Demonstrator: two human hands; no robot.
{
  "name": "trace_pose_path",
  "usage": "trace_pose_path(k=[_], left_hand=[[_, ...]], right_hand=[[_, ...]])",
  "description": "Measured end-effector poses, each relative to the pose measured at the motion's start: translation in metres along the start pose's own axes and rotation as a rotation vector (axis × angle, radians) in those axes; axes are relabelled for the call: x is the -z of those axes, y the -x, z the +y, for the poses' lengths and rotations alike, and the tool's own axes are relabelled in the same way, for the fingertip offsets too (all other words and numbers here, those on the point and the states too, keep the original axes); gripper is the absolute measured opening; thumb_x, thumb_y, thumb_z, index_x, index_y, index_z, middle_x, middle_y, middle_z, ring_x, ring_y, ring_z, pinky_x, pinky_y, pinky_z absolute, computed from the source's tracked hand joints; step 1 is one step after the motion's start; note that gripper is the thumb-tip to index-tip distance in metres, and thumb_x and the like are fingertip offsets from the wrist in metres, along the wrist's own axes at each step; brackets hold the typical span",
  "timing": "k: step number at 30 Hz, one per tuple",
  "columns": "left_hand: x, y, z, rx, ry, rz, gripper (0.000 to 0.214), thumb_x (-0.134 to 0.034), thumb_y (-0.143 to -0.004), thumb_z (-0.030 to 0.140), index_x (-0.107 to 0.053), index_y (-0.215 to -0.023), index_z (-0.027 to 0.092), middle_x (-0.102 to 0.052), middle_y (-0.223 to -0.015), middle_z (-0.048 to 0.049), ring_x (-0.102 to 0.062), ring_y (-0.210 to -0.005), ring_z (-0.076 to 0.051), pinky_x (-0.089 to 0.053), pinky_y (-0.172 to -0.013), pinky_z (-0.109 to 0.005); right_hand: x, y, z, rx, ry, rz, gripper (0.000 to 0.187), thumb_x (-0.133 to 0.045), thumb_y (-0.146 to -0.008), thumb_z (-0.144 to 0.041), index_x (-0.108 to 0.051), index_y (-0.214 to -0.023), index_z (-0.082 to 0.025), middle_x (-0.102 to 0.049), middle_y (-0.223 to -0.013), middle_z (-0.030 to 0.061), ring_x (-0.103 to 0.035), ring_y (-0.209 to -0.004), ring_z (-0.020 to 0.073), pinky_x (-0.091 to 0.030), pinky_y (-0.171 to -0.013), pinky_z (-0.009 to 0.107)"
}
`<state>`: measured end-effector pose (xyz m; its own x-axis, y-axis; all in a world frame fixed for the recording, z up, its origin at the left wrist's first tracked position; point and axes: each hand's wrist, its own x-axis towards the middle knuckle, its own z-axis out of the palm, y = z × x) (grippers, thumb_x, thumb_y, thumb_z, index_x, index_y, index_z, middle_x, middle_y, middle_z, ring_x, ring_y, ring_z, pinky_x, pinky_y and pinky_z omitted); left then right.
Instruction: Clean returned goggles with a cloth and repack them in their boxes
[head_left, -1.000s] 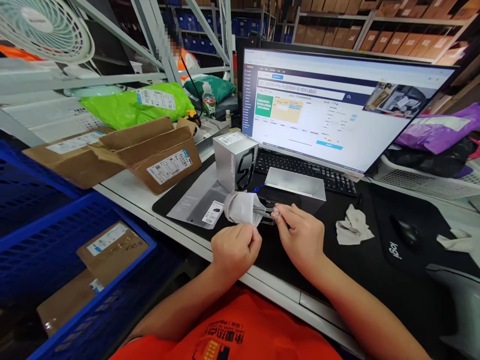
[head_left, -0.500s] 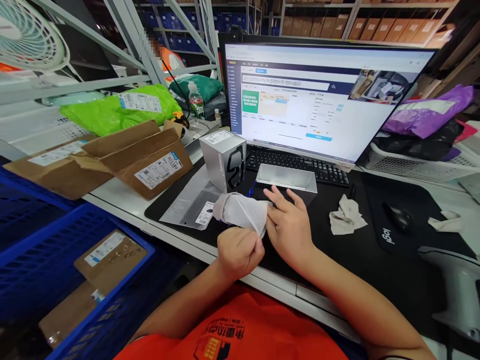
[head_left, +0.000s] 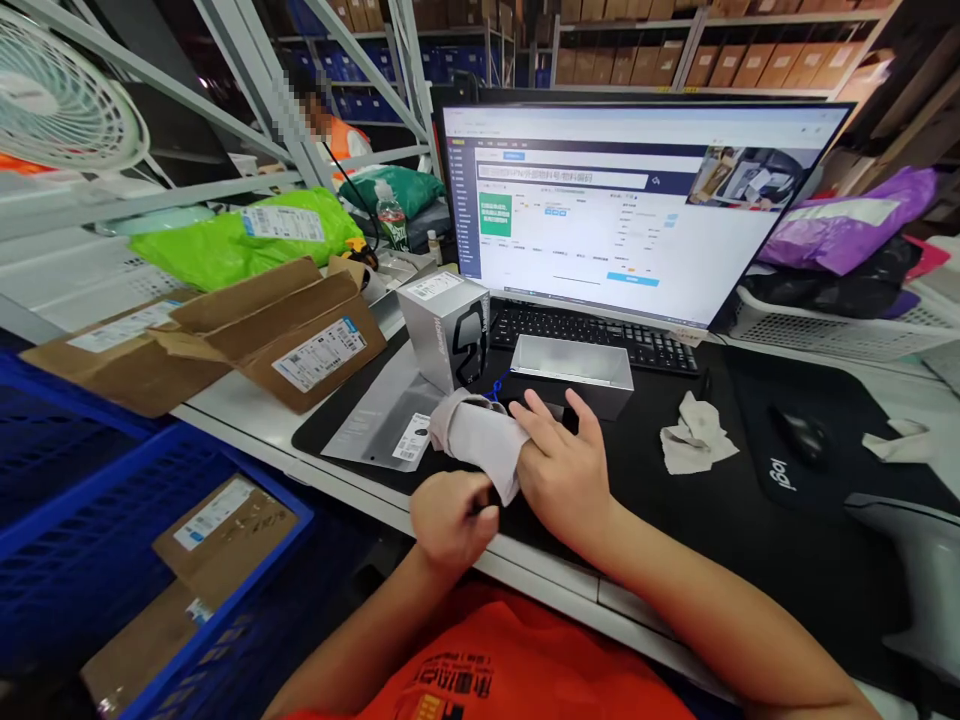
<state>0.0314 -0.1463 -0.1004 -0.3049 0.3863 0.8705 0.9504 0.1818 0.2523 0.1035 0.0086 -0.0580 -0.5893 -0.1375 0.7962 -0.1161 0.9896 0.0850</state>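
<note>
A grey cloth pouch (head_left: 474, 436) lies on the black desk mat (head_left: 675, 520) just in front of me. My left hand (head_left: 448, 515) is closed in a pinch at the pouch's lower edge, slightly blurred. My right hand (head_left: 564, 470) rests beside the pouch on its right, fingers stretched out and touching the cloth. What is inside the pouch is hidden. Behind it stands a silver product box (head_left: 446, 327) with a picture of glasses. To its right is an open silver tray-like box part (head_left: 571, 363).
A keyboard (head_left: 600, 338) and a large monitor (head_left: 622, 210) stand behind. A crumpled white wipe (head_left: 694, 437), a mouse (head_left: 799, 438) and a scanner (head_left: 919, 570) lie right. Cardboard parcels (head_left: 296, 325) and a green mailer (head_left: 247, 235) lie left, above blue crates (head_left: 150, 560). Another person works far back.
The glasses held in my right fingertips a second ago are out of sight in the pouch. My right hand has flattened against the pouch and my left hand has dropped to its lower edge.
</note>
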Motion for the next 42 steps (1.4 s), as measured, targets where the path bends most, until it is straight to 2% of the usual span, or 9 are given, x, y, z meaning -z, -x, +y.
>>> trace_pose_path(k=[3,6,9,14,19,25,32,37,42], left_hand=[[0.005,-0.005,-0.023,0.441,-0.02,0.126,0.031,-0.034,-0.103,0.032,-0.057,-0.117,0.018,-0.059,-0.067,0.0021,-0.055,-0.055,-0.013,-0.044,-0.057,-0.026],[0.012,-0.016,-0.039,0.694,-0.071,-0.003,0.031,-0.05,-0.097,0.042,-0.065,-0.114,0.021,-0.063,-0.076,0.0012,-0.057,-0.061,-0.014,-0.045,-0.062,-0.026],[0.014,-0.023,-0.043,0.642,-0.069,-0.114,0.027,-0.062,-0.091,0.042,-0.073,-0.106,0.023,-0.063,-0.074,0.0017,-0.055,-0.06,-0.013,-0.044,-0.06,-0.026],[0.009,-0.025,-0.039,0.383,-0.084,-0.005,0.022,-0.055,-0.097,0.027,-0.075,-0.098,0.017,-0.071,-0.076,-0.0023,-0.062,-0.064,-0.013,-0.047,-0.062,-0.024],[0.009,-0.031,-0.036,0.112,-0.113,-0.044,0.017,-0.055,-0.097,0.02,-0.073,-0.096,0.018,-0.072,-0.073,-0.0011,-0.064,-0.063,-0.013,-0.047,-0.062,-0.024],[0.013,-0.037,-0.032,0.253,-0.071,-0.07,0.017,-0.053,-0.098,0.02,-0.068,-0.092,0.018,-0.071,-0.079,-0.0013,-0.065,-0.07,-0.013,-0.048,-0.063,-0.024],[0.008,-0.046,-0.021,0.041,-0.033,-0.138,0.019,-0.049,-0.1,0.02,-0.067,-0.093,0.018,-0.07,-0.076,-0.0025,-0.064,-0.068,-0.015,-0.047,-0.062,-0.026],[0.004,-0.054,-0.012,-0.016,-0.134,-0.143,0.022,-0.046,-0.101,0.02,-0.067,-0.095,0.017,-0.072,-0.079,-0.0045,-0.064,-0.071,-0.017,-0.047,-0.064,-0.028],[0.015,-0.077,-0.005,-0.072,-0.181,-0.311,0.026,-0.043,-0.101,0.019,-0.066,-0.09,0.016,-0.064,-0.074,-0.0025,-0.059,-0.065,-0.016,-0.044,-0.058,-0.029]], right_hand=[[0.001,-0.001,0.007,-0.003,-0.046,-0.056,0.024,-0.053,-0.089,-0.006,-0.068,-0.072,-0.015,-0.075,-0.119,0.0101,-0.067,-0.121,0.0252,-0.033,-0.116,0.048],[0.003,-0.001,0.007,0.019,-0.052,-0.086,0.024,-0.054,-0.086,-0.005,-0.067,-0.069,-0.016,-0.074,-0.122,0.0106,-0.067,-0.121,0.026,-0.037,-0.114,0.047],[0.005,0.0,0.002,0.064,-0.016,-0.075,0.026,-0.053,-0.086,-0.004,-0.068,-0.069,-0.015,-0.072,-0.126,0.0134,-0.065,-0.124,0.0284,-0.039,-0.112,0.047],[0.005,0.001,-0.006,0.093,0.057,-0.081,0.03,-0.046,-0.084,0.001,-0.071,-0.075,-0.012,-0.058,-0.146,0.0157,-0.047,-0.142,0.0322,-0.039,-0.114,0.045],[0.003,0.002,-0.006,0.096,0.029,-0.096,0.035,-0.042,-0.083,0.003,-0.075,-0.089,-0.01,-0.052,-0.151,0.0168,-0.031,-0.151,0.0318,-0.039,-0.115,0.047],[0.001,0.004,-0.005,0.132,-0.001,-0.097,0.034,-0.042,-0.088,0.0,-0.074,-0.084,-0.011,-0.055,-0.148,0.0151,-0.037,-0.148,0.0323,-0.041,-0.114,0.047],[0.0,0.004,-0.003,0.103,-0.056,-0.01,0.035,-0.044,-0.09,-0.002,-0.071,-0.11,-0.009,-0.069,-0.131,0.0131,-0.053,-0.136,0.0267,-0.041,-0.11,0.042],[-0.003,0.004,-0.005,-0.185,-0.103,0.059,0.016,-0.062,-0.084,-0.013,-0.074,-0.09,-0.023,-0.075,-0.12,0.0049,-0.061,-0.123,0.0273,-0.035,-0.109,0.046],[-0.004,0.003,0.002,-0.059,-0.211,0.15,0.019,-0.063,-0.084,-0.013,-0.075,-0.097,-0.021,-0.074,-0.121,0.0088,-0.061,-0.121,0.027,-0.048,-0.101,0.044]])
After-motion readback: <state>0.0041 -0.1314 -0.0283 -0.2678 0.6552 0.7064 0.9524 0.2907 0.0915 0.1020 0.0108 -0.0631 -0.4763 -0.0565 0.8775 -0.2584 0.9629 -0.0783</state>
